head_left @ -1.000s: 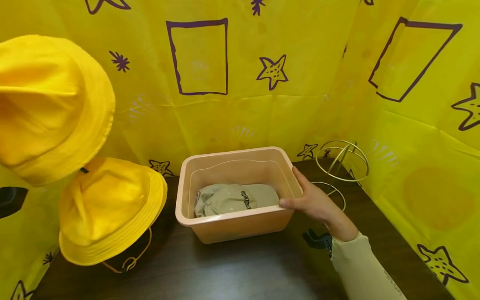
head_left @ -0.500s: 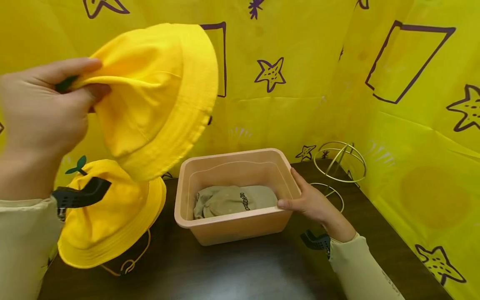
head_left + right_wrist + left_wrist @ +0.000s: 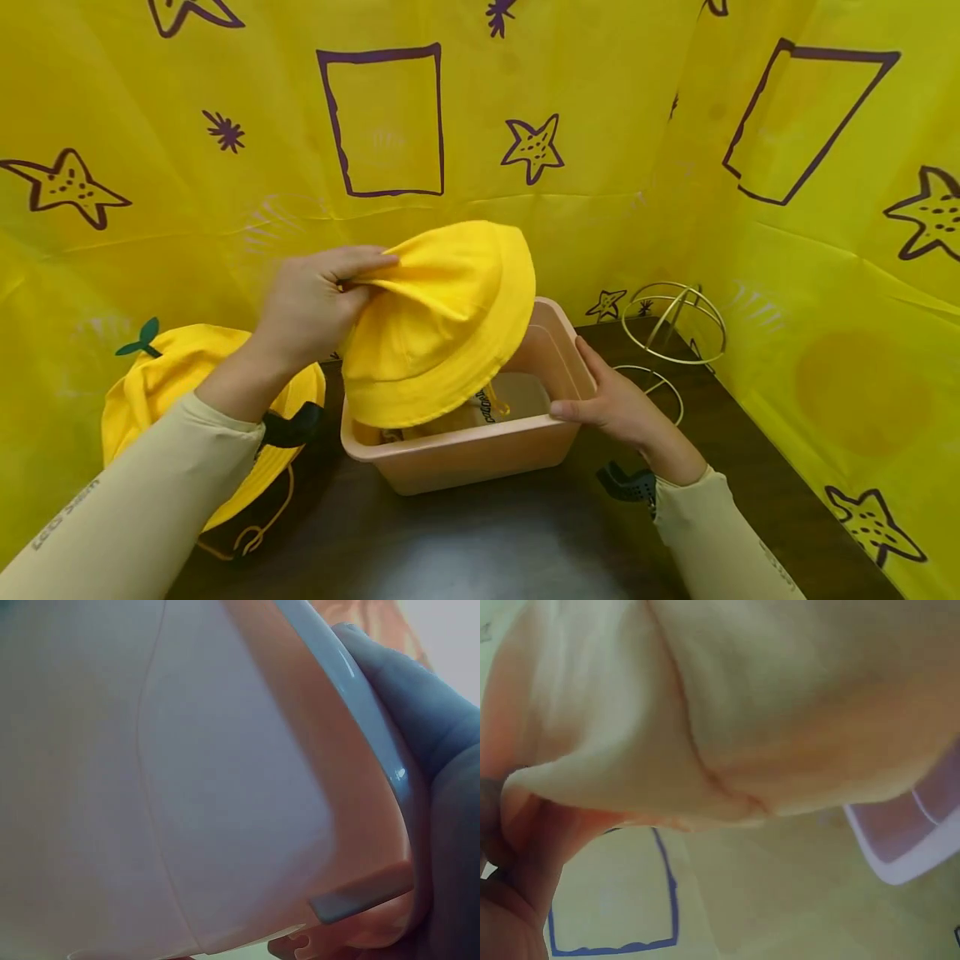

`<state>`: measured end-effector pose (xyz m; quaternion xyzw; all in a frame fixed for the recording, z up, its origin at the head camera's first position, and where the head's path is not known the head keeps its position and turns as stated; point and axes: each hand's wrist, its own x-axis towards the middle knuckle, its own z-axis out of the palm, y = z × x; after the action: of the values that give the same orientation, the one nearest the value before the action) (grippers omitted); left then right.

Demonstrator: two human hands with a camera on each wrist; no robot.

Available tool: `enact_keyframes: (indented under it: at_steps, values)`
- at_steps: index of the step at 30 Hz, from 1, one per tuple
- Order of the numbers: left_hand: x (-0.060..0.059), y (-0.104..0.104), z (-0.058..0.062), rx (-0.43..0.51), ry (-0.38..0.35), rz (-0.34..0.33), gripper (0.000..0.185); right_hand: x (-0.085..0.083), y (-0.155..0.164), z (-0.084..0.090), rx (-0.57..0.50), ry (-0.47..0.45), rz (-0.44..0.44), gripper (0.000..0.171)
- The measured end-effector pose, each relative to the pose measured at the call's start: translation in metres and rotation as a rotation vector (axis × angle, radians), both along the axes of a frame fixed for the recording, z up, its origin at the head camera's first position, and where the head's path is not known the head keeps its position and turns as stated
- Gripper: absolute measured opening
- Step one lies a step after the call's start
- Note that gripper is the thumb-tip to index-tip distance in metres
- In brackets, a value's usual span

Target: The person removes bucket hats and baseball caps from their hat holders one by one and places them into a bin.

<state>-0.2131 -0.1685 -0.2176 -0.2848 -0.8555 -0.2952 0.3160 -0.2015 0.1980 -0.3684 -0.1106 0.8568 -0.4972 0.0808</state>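
My left hand [image 3: 311,296] pinches the crown of a yellow bucket hat [image 3: 442,325] and holds it over the left part of a pink plastic bin [image 3: 465,458]. In the left wrist view the hat's cloth [image 3: 727,727] fills most of the picture, with the fingers at the left edge. My right hand [image 3: 618,404] grips the bin's right end, its thumb on the front rim. Inside the bin lies a beige cap [image 3: 525,393] with dark lettering, partly hidden by the hat. The right wrist view shows the bin's wall [image 3: 225,765] and the hand around its rim.
A second yellow hat [image 3: 172,358] with a green sprout on top and a chin cord stands at the left, partly behind my left arm. A gold wire stand [image 3: 675,325] is at the back right. Yellow patterned cloth [image 3: 600,108] walls the dark table [image 3: 450,550].
My left hand came into view from the left with the yellow bucket hat, then carried it right and down over the bin. My right hand stayed on the bin.
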Motion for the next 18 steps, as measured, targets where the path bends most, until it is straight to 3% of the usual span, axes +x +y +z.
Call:
enact_keyframes:
  at_steps: [4, 9, 18]
  values:
    - [-0.01, 0.003, -0.018, -0.162, 0.036, -0.078, 0.033, 0.0, -0.001, 0.001, 0.007, -0.006, -0.001, 0.119]
    - [-0.014, 0.015, -0.032, -0.198, -0.002, -0.16, 0.032, -0.001, -0.001, -0.001, 0.001, -0.004, 0.003, 0.117]
    - [-0.023, 0.031, -0.04, -0.284, -0.025, -0.179, 0.03, 0.0, -0.001, -0.001, 0.02, 0.006, -0.01, 0.117]
